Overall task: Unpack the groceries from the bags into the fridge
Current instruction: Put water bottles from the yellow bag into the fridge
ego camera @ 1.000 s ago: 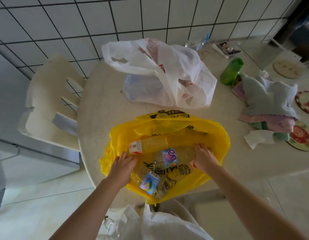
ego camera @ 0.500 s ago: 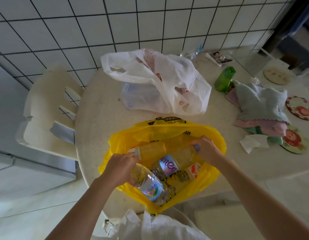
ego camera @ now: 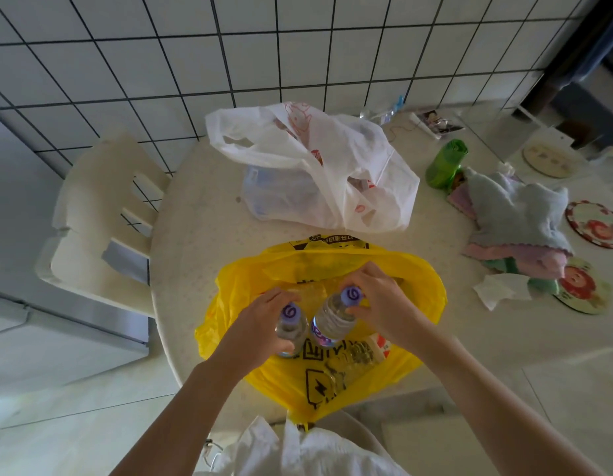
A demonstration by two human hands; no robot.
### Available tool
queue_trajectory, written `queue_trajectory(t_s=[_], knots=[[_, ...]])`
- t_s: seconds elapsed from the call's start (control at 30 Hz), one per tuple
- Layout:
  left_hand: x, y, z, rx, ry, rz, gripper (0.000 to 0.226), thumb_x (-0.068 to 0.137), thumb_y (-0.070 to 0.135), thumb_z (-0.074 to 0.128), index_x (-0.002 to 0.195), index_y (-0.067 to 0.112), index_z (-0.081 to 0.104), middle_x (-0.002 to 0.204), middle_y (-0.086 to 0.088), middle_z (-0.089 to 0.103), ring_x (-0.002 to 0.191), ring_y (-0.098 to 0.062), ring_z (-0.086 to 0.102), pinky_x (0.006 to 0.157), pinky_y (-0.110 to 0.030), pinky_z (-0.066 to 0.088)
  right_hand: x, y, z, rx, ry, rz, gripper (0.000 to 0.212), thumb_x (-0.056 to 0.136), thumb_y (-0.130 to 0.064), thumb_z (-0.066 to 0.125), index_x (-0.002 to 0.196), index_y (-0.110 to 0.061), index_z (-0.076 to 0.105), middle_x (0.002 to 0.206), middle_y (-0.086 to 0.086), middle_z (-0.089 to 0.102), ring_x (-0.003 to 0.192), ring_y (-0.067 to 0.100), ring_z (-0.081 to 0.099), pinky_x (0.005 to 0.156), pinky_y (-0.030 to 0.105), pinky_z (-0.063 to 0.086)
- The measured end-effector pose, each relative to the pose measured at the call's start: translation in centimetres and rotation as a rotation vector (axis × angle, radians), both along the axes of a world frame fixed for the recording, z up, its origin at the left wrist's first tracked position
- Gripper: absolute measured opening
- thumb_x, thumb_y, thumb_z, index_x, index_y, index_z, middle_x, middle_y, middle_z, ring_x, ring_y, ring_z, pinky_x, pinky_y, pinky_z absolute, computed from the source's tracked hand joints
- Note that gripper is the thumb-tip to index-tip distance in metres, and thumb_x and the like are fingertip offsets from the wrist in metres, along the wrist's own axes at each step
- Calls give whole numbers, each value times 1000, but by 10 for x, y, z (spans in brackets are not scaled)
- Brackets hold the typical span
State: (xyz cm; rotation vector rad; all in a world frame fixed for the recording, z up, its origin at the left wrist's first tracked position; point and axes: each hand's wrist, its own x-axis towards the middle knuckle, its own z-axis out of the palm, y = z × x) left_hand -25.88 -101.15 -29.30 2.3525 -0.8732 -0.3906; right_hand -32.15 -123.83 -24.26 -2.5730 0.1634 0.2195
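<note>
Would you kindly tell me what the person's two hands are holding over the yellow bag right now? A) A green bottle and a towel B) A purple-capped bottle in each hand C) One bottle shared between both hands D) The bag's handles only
B: the left hand grips one purple-capped bottle and the right hand grips another bottle near its cap, both upright above the yellow bag.
</note>
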Motion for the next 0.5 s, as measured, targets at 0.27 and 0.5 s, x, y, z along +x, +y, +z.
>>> queue_trajectory(t_s=[0.27, 0.5], knots=[[-17, 7, -22, -308, 281, 259, 61, 61, 40, 84, 116, 33, 58, 116, 19, 59, 108, 2, 56, 84, -14, 50, -24, 39, -40, 384, 61, -174, 45, 77, -28, 76, 109, -34, 46, 116, -6, 46, 105, 8, 48, 72, 6, 44], [-37, 7, -51, -350, 292, 375, 78, 65, 18, 87, 130, 32, 46, 125, 17, 55, 115, 13, 49, 86, -4, 42, -36, 64, -78, 398, -126, -342, 79, 68, -19, 84, 131, -25, 38, 123, -9, 42, 113, 6, 43, 80, 0, 36]])
